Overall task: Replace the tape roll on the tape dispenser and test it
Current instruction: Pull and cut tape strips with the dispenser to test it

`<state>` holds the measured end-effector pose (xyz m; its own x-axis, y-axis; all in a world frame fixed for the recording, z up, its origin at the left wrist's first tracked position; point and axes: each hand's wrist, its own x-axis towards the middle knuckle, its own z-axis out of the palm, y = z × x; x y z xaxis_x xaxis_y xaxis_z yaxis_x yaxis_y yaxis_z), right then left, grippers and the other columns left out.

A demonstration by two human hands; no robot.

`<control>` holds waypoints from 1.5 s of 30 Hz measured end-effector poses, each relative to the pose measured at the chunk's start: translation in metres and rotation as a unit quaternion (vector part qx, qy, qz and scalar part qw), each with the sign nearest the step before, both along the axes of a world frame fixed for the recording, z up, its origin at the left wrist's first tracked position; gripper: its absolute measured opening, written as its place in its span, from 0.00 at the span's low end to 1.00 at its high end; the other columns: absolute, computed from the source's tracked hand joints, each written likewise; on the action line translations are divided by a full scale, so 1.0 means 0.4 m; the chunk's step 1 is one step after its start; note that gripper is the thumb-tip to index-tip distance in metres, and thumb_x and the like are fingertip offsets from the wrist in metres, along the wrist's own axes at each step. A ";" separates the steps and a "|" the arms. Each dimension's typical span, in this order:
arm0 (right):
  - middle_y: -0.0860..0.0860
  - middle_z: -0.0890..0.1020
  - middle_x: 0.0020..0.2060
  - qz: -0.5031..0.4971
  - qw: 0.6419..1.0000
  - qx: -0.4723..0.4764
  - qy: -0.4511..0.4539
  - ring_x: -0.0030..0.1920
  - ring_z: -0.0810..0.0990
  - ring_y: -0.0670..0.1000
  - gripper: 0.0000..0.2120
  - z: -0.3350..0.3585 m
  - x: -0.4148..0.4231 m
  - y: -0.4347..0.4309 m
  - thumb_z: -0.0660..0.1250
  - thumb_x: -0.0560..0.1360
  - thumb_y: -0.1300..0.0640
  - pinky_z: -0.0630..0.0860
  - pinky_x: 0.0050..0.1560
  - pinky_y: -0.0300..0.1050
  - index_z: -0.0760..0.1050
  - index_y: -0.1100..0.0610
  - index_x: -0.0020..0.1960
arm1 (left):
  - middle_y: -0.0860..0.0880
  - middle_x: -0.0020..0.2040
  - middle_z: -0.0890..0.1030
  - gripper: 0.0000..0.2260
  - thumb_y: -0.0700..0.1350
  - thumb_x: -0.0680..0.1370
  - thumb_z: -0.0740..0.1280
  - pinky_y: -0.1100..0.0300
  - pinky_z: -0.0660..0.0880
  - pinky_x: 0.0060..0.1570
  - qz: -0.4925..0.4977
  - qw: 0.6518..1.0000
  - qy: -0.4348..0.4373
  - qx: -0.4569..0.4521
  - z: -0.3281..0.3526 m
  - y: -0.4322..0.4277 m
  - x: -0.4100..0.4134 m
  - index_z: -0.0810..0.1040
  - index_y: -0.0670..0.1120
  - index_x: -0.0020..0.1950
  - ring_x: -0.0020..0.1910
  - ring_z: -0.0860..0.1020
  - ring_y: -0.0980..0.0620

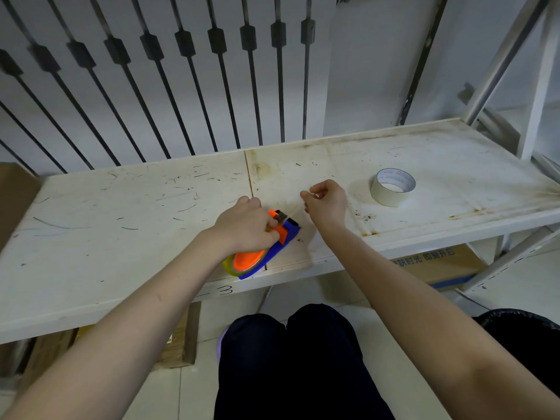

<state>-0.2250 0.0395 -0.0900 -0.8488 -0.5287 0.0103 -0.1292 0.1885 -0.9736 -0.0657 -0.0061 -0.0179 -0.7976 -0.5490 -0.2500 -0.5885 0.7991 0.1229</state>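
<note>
Step in hand: the test, by my reading. A roll sits in the dispenser and tape is being drawn out from its front.
Left grip [242, 228]: fingers curled over the top of the tape dispenser [283, 245], holding it down on the shelf [121, 222].
Right grip [325, 201]: fingertips pinched together on the free end of the tape strip [295, 209], raised a little above the shelf, just beyond the dispenser's nose.
Tape dispenser: blue body with orange parts, lying near the front edge of the shelf, nose pointing away from the person.
Tape roll [230, 266]: clear with a yellowish tint, seated round the orange hub at the dispenser's near end.
Masking tape roll [385, 197]: cream, lying flat on the shelf, well apart to the right of both hands. I cannot tell whether it is the one taken off.
Next move: probably pull the strip taut and drag it down across the cutter at the nose, with the left grip keeping the dispenser from sliding. A slack pull would likely stretch the tape instead of cutting it.
Hidden: the left grip covers the middle of the dispenser, so the tape's path from roll to nose is out of sight.
Hard to make out: the strip is nearly transparent and shows only as a faint sheen. The cutter teeth are too small to tell.
Cut off: a cardboard box [439, 262] under the shelf shows only its printed top edge.
</note>
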 end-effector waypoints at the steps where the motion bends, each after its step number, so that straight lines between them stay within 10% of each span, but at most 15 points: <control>1: 0.56 0.79 0.39 0.002 1.000 0.005 0.003 0.43 0.82 0.59 0.12 -0.002 0.000 -0.006 0.71 0.70 0.61 0.81 0.46 0.54 0.69 0.49 0.36 | 0.46 0.50 0.68 0.17 0.52 0.76 0.58 0.54 0.70 0.54 0.002 1.000 0.003 -0.003 -0.001 0.000 -0.001 0.78 0.55 0.62 0.55 0.65 0.48; 12: 0.53 0.78 0.39 0.065 0.995 0.061 0.044 0.44 0.81 0.57 0.13 -0.008 0.010 -0.076 0.69 0.73 0.59 0.79 0.44 0.52 0.66 0.50 0.37 | 0.46 0.54 0.69 0.20 0.50 0.75 0.58 0.55 0.69 0.51 0.027 0.999 0.032 0.004 -0.008 0.009 0.008 0.67 0.57 0.67 0.60 0.65 0.45; 45: 0.54 0.75 0.43 0.134 0.975 0.055 0.170 0.41 0.74 0.53 0.06 0.011 0.046 -0.154 0.64 0.77 0.59 0.78 0.40 0.52 0.68 0.58 0.45 | 0.47 0.49 0.67 0.17 0.54 0.76 0.57 0.57 0.65 0.49 0.048 0.999 -0.002 0.005 -0.004 -0.016 -0.010 0.81 0.51 0.56 0.50 0.65 0.46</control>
